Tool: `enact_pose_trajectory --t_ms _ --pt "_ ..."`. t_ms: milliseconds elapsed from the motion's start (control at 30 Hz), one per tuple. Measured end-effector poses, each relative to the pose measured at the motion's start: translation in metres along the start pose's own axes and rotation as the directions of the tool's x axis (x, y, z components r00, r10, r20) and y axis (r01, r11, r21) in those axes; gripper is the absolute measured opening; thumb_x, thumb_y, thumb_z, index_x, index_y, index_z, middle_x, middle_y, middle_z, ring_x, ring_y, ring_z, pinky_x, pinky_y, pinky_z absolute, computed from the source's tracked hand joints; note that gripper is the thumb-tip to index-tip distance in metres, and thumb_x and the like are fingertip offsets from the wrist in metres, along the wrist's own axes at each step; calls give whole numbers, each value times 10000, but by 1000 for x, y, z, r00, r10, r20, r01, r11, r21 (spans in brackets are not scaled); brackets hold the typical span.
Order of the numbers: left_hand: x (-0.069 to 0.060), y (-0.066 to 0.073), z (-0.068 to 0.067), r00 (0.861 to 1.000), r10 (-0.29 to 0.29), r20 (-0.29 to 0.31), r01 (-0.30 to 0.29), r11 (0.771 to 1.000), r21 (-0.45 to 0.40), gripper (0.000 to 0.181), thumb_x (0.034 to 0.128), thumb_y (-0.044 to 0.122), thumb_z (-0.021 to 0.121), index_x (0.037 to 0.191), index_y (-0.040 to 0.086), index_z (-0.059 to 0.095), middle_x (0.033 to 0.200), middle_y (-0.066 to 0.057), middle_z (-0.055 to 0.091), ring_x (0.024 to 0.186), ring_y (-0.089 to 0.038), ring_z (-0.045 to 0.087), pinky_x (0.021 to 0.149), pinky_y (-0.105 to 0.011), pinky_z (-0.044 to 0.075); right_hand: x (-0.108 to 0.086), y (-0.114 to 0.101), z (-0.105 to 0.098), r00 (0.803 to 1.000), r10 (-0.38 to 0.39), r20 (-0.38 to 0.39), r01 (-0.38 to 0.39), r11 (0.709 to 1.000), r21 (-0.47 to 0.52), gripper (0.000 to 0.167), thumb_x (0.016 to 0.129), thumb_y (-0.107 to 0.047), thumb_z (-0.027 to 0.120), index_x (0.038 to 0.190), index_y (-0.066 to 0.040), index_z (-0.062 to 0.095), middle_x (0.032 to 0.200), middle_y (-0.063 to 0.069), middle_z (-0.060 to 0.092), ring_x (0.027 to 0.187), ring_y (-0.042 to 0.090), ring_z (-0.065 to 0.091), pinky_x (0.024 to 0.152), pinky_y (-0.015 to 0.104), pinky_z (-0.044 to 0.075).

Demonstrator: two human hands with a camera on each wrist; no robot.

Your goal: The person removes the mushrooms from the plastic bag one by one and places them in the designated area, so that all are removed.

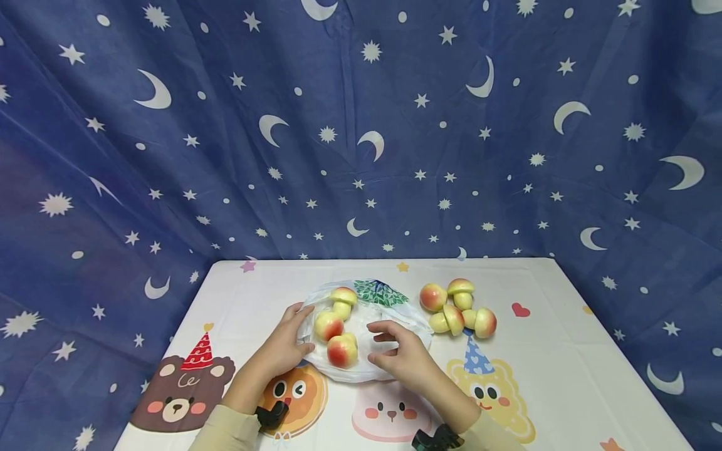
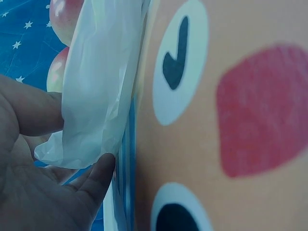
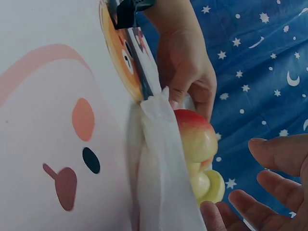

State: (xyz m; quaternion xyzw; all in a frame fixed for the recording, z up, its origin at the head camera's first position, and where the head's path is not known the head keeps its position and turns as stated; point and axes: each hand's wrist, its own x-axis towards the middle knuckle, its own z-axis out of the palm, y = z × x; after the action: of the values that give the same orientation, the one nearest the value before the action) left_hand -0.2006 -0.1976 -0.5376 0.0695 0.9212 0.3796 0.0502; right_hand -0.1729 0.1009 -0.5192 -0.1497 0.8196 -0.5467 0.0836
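Note:
A white plastic bag (image 1: 366, 369) with a green print lies spread on the table, and three red-and-yellow mushroom-shaped pieces rest on it, one (image 1: 341, 351) nearest the front. My left hand (image 1: 284, 341) is at the bag's left edge; in the left wrist view its fingers and thumb (image 2: 103, 173) touch the bag's edge (image 2: 96, 96). Over the bag's right part hovers my right hand (image 1: 403, 357), fingers spread and bent slightly, holding nothing. The right wrist view has that hand (image 3: 269, 187) apart from a mushroom piece (image 3: 197, 137) beside the bag's raised edge (image 3: 161, 168).
Several more mushroom pieces (image 1: 485, 322) are grouped right of the bag. The white tablecloth (image 1: 575, 376) carries printed cartoon faces, a heart and stars. Behind the table hangs a blue curtain (image 1: 321, 156) with moons and stars.

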Motion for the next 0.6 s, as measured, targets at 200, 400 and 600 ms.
enact_pose_trajectory --t_ms 200,400,600 --pt "0 1 0 1000 -4 5 4 1000 -10 810 916 38 796 1639 92 433 1735 -179 288 1578 -457 381 1286 -652 313 3 2 9 1000 -16 7 16 1000 14 523 914 -100 817 1412 -131 659 1438 156 676 1311 327 670 918 231 604" --pt "0 1 0 1000 -5 8 5 1000 -9 809 924 40 788 1644 99 425 1741 -184 276 1580 -463 375 1286 -655 311 7 4 16 1000 -28 12 28 999 15 523 917 -100 812 1415 -103 652 1440 131 677 1316 323 670 938 269 621" --pt "1 1 0 1000 -1 7 1 1000 -11 817 918 35 793 1644 90 423 1737 -188 280 1580 -467 373 1282 -661 313 11 6 24 1000 -25 4 25 1000 9 533 906 -112 825 1411 -135 654 1443 92 673 1329 327 661 949 306 631"
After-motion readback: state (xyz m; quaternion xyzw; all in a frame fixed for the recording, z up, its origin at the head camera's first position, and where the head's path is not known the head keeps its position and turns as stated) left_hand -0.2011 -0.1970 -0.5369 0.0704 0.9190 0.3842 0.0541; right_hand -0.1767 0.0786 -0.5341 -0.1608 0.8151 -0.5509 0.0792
